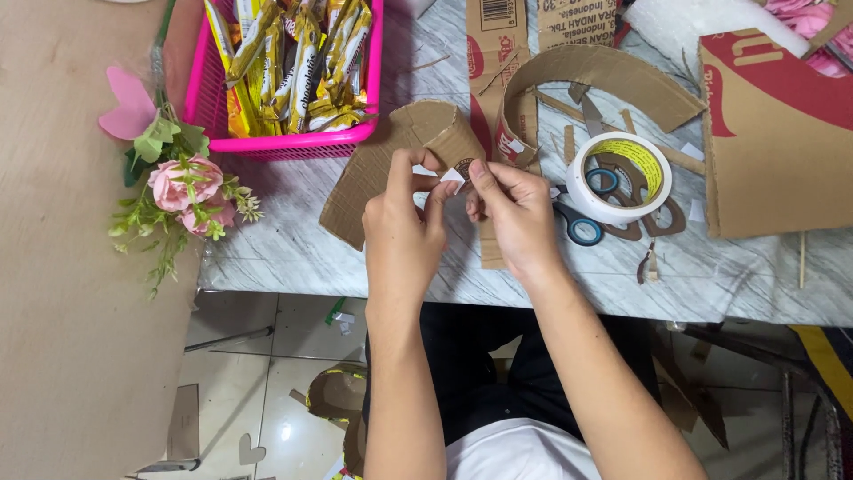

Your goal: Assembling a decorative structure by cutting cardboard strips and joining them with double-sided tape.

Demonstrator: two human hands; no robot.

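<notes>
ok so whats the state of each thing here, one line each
left hand: pinching a small white strip
right hand: pinching the same strip
white strip: held between both hands, over the bent cardboard
bent cardboard: folded, lying on the table
tape roll: lying flat on the scissors
scissors: lying flat, blades hidden
pink basket: full of snack packets
curved cardboard strip: standing on edge

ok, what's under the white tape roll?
The white tape roll lies on blue-handled scissors: one handle loop shows through the roll's hole, the other sticks out at its lower left. Brown cardboard scraps poke out beside it. The blades are mostly covered.
</notes>
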